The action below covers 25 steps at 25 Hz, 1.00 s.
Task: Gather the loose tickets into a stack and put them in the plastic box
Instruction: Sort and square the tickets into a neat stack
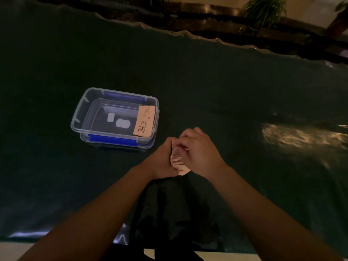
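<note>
Both forearms reach forward, left hand (pixel 163 160) and right hand (pixel 198 150) pressed together, fingers curled in a closed grip.

A ticket (pixel 144 121) leaning at the right end wall of the plastic box (pixel 88 108) bore a coffee-cup drawing with lettering too small to read.

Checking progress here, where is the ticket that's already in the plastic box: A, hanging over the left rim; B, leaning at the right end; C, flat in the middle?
B: the ticket leans against the right-end wall of the plastic box.
</note>
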{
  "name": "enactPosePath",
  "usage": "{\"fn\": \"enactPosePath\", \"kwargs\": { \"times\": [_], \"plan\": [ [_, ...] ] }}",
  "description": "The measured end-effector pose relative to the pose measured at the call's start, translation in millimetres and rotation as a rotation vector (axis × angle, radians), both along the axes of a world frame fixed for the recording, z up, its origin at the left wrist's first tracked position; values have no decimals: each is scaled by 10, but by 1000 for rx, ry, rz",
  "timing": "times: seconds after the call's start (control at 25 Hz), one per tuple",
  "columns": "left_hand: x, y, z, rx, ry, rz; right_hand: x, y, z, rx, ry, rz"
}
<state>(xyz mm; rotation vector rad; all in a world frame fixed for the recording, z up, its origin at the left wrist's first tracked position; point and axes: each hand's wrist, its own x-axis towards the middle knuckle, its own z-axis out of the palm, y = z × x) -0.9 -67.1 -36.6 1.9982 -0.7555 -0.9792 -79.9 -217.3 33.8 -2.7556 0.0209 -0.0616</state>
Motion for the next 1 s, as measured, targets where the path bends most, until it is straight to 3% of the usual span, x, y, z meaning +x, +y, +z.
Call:
{"fn": "enactPosePath", "kwargs": {
  "times": [0.2, 0.48, 0.68, 0.8, 1.0],
  "plan": [
    [5, 25, 35, -7, 33, -3, -5, -115, 272, 118, -12, -59],
    [18, 5, 55, 14, 50, -1, -61, -343, 688, 175, -173, -173],
    [35, -19, 39, 18, 87, 51, -141, -548, 751, 454, -310, -435],
    [65, -17, 9, -4, 199, 120, -206, -604, 750, 565, -249, -516],
    [116, 4, 7, -11, 414, 192, -238, -535, 586, 645, 55, -475]
  ]
}}
